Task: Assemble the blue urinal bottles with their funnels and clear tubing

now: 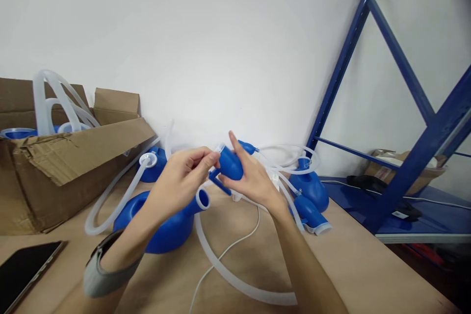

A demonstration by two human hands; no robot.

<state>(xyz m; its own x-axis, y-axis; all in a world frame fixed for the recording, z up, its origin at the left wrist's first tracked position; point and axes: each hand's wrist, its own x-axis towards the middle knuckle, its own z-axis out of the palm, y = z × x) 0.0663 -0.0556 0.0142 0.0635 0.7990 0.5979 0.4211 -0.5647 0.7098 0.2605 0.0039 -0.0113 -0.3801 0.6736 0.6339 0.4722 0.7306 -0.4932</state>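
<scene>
A blue plastic cup-shaped piece (231, 163) with a translucent rim and a flat blue tab is held in front of me at the middle of the head view. My right hand (252, 174) grips its rounded end, thumb below and one finger stretched upward. Thumb and fingers of my left hand (191, 171) are pinched together at the translucent rim; the exact contact is partly hidden. Beneath my left forearm lies a blue bottle (171, 233) with its open neck pointing right. A thick translucent hose (235, 279) curves across the table below my hands.
On the left stands an open cardboard box (73, 171) with hoses and blue parts. A black tablet-like device (27, 270) lies at front left. Right of my hands are another blue bottle (314, 191), a similar cup-shaped piece (311, 213) and coiled hoses. Blue shelving (408, 171) borders the table.
</scene>
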